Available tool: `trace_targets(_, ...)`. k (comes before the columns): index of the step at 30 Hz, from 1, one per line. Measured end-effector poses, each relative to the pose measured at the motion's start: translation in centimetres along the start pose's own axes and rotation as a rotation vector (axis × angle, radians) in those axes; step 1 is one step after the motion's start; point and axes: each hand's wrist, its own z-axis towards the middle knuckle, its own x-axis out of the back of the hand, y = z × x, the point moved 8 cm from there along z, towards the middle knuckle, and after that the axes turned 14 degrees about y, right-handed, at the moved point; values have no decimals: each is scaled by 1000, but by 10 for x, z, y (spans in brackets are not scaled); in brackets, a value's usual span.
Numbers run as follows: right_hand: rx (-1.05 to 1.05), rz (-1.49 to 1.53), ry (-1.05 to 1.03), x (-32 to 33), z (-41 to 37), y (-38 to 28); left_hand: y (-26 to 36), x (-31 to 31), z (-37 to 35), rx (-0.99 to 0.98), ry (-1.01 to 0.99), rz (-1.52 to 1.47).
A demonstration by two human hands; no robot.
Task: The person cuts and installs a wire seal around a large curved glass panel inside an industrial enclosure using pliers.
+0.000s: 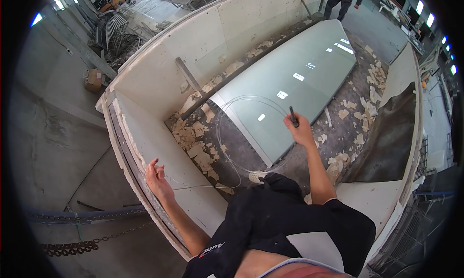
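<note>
My right hand [300,129] is closed round a short dark rod [293,116], held upright over the near part of a large pale green glass sheet [290,80]. Loops of thin clear line [221,133] hang from around that hand, passing over the glass and the floor. One end of the line runs left towards my left hand [157,179]. That hand is raised beside the left wall, its fingers curled; whether they pinch the line is too small to tell. The glass leans or lies along a dark bar [241,67].
Low pale walls [159,138] enclose me and the glass. Broken flakes [200,154] litter the floor. A dark sheet [386,138] drapes the right side. A person [342,0] stands beyond the far end. Chains [77,248] and a cardboard box [94,80] are outside, left.
</note>
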Motion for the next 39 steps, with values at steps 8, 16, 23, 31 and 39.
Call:
trace_targets(8,-253,167,45,13,-2,9,8,-7,-1,-33,-126,159)
trace_targets(16,-219,149,-118,-20,-15,-5,35,-40,-42,-138,-348,211)
trace_targets(23,106,-72,-110,-46,-18,-3,123,-44,-30,-113,-396,-663)
trace_targets(31,96,-151,53,-50,-14,-14,146,-85,-27,-507,-183,264)
trace_targets(39,-515,630,-229,-83,-32,13,145,-105,-26,-619,-205,405)
